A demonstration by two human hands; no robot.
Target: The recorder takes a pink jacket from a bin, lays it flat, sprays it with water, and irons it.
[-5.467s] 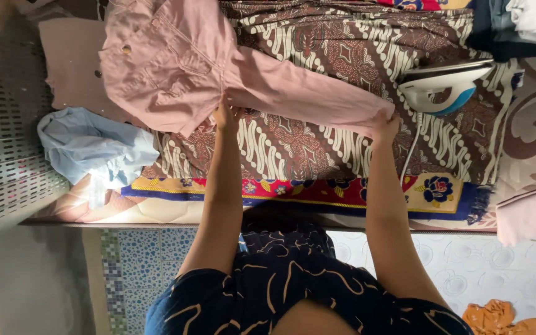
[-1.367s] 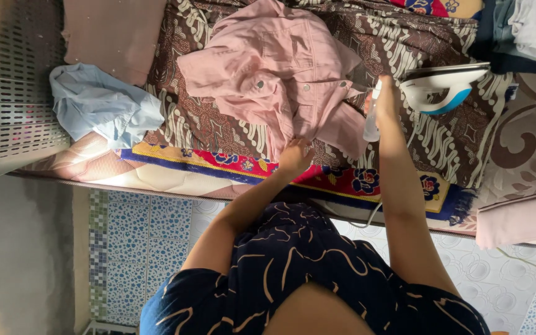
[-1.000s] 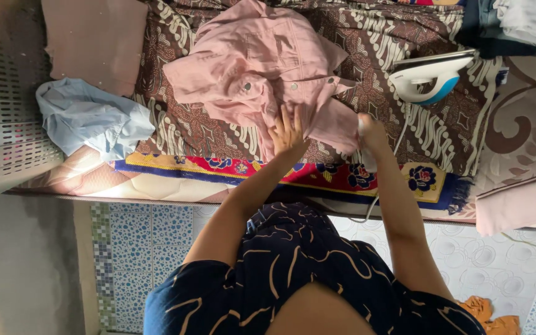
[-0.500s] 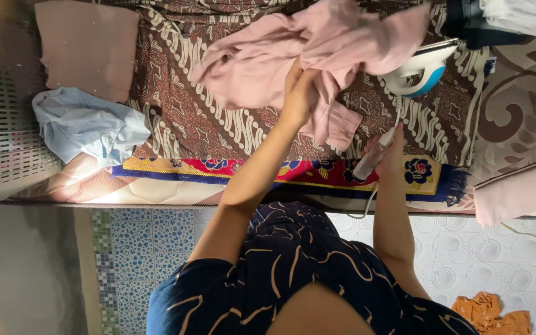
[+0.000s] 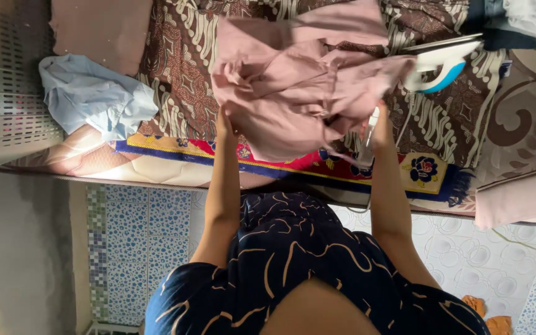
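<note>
Pink jacket [image 5: 299,87] hangs bunched above the brown batik cloth [image 5: 181,74], and we hold it up with both hands. Our left hand [image 5: 224,123] pinches its lower edge; our right hand [image 5: 376,127] is closed around a white spray bottle [image 5: 370,133] at the jacket's other side. An iron [image 5: 435,62] stands just beyond, and a blue shirt [image 5: 91,96] lies to the left

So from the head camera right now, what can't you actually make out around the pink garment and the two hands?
- Left hand: its fingers are tucked behind the pink garment, so the grip is hidden.
- Right hand: a pale bottle-like object is partly covered by the fingers and cloth; its kind is unclear.
- Iron: partly covered by the garment's edge.
- Folded clothes: cut off by the top-right edge.
- Orange cloth: cut off by the bottom edge.
</note>
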